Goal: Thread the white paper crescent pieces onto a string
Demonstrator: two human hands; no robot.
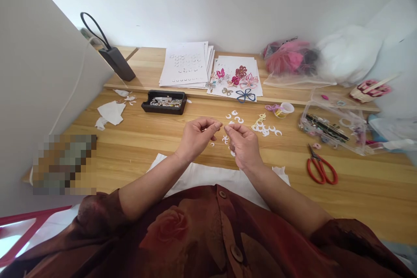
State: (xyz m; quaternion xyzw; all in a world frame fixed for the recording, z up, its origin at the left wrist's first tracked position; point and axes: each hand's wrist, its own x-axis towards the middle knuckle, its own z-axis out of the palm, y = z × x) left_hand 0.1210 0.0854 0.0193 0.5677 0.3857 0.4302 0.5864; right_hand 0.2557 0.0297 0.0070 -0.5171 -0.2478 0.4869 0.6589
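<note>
My left hand [198, 137] and my right hand [243, 144] are raised over the middle of the table, thumbs and forefingers pinched and facing each other with a small gap. Whatever sits between the fingertips is too small to name. Under and around them lie small white crescent cutouts [239, 120]. More white cutouts [265, 129] form a heap to the right, beside a bit of yellow cord [260, 118]. A white cloth [208, 175] is spread on the table between my forearms and my body.
A black tray [150, 107] of beads stands left of centre, near torn white paper [112, 112]. Red-handled scissors [321, 169] lie at right, below a clear plastic box [355, 147] of tools. Behind, on a raised ledge, are paper sheets [185, 58] and colourful flower ornaments [246, 94].
</note>
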